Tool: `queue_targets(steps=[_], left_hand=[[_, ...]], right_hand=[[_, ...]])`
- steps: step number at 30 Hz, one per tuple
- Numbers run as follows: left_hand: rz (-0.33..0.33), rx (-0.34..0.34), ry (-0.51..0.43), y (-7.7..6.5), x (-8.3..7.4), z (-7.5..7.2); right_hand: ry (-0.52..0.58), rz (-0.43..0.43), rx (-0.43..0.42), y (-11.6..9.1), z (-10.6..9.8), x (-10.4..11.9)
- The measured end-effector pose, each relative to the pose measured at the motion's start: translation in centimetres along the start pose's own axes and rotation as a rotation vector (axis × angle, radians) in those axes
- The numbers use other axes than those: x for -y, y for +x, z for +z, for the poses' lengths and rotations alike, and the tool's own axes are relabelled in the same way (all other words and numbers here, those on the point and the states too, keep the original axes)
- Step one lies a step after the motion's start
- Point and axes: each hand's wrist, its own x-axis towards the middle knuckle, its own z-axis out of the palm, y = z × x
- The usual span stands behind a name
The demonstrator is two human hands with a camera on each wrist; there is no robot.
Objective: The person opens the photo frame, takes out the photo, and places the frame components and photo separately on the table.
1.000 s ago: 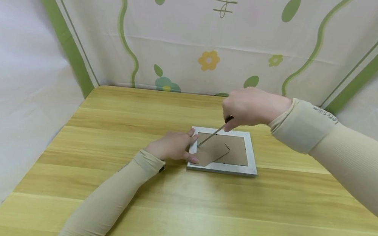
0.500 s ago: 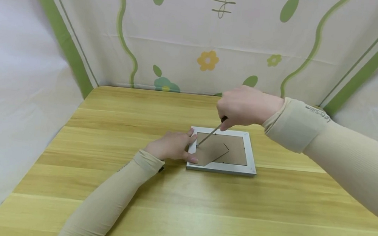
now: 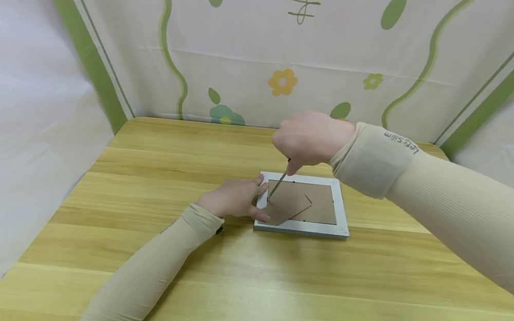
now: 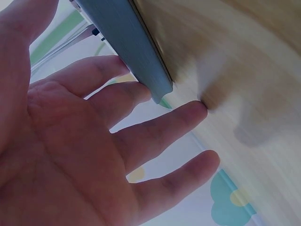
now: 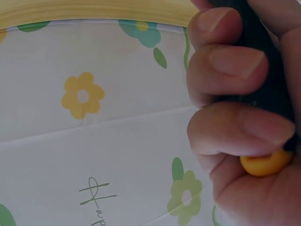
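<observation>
A white picture frame (image 3: pixel 343 210) lies back up on the table, its brown backing board (image 3: pixel 322 203) showing. My left hand (image 3: pixel 235 198) rests at the frame's left side, thumb pressing on its top face. In the left wrist view, two fairly straight fingers (image 4: pixel 124 96) touch the frame's side (image 4: pixel 127 42), while the other two reach past it. My right hand (image 3: pixel 310 137) grips a screwdriver (image 3: pixel 278 186) above the frame. Its shaft slants down, the tip at the backing's left edge near a small dark tab. In the right wrist view, curled fingers wrap its dark handle (image 5: pixel 278 94), which has a yellow end.
The wooden table (image 3: pixel 244 293) extends on all sides of the frame. A white cloth with printed flowers (image 3: pixel 283 82) hangs behind the table's back edge. Plain white sheets (image 3: pixel 25 107) stand at the sides.
My right hand has moved left, bringing the screwdriver's shaft more upright while its tip stays at the backing's left edge. The left hand and the frame hold their place.
</observation>
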Motion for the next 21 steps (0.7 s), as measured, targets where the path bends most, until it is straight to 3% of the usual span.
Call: queue_targets(steps=[21], left_hand=[[0.0,-0.011,0.001,-0.1,-0.2,-0.4]], right_hand=[[-0.044,0.015,0.091,1.1,-1.6,1.1]])
